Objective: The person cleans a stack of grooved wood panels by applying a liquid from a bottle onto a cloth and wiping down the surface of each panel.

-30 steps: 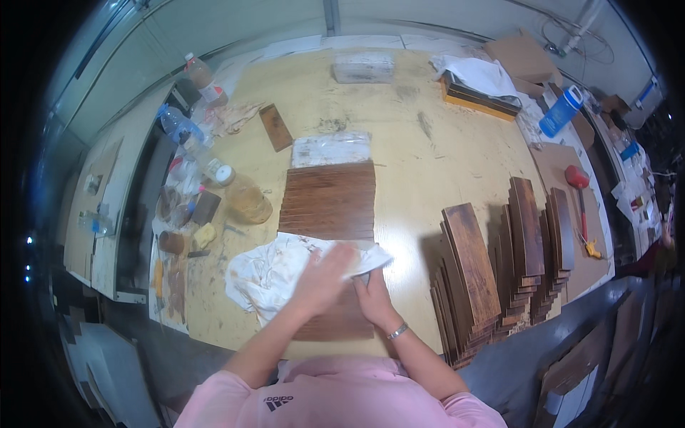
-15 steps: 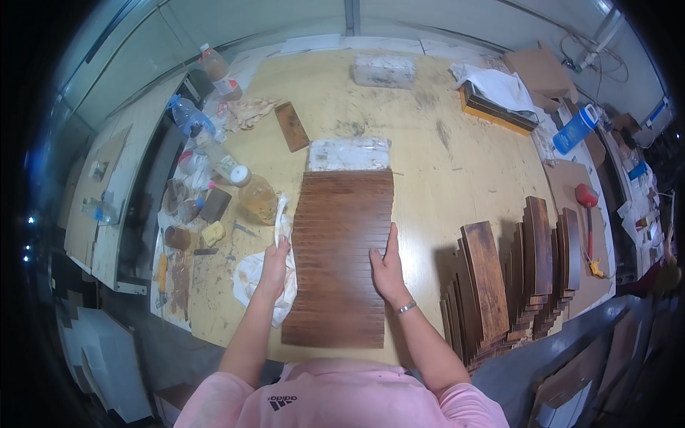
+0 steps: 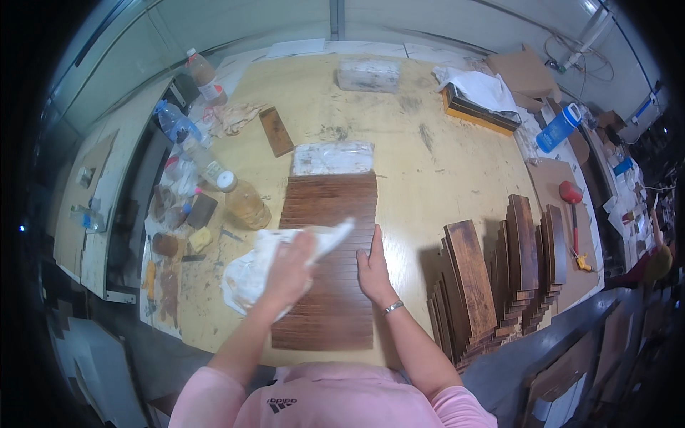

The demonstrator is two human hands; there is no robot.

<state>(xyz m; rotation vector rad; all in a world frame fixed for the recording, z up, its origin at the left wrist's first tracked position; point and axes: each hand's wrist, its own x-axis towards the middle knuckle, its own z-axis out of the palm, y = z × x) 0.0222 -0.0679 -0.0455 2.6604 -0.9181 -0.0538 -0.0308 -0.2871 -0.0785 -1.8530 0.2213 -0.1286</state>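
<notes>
While white cloth overlaps, wooden strips show; reddish-brown, streaked.

Bright tabletop | black corners — bowed edges | left hand — blurred | shadow beside planks

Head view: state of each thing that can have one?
Wood slats: side by side, partly covered
White cloth: bunched, partly over slats
Left hand: gripping cloth, blurred
Right hand: open, at slats' right edge
Yellowish bottle: capped
Blue bottle: lid on
Dark boards: stacked
</notes>
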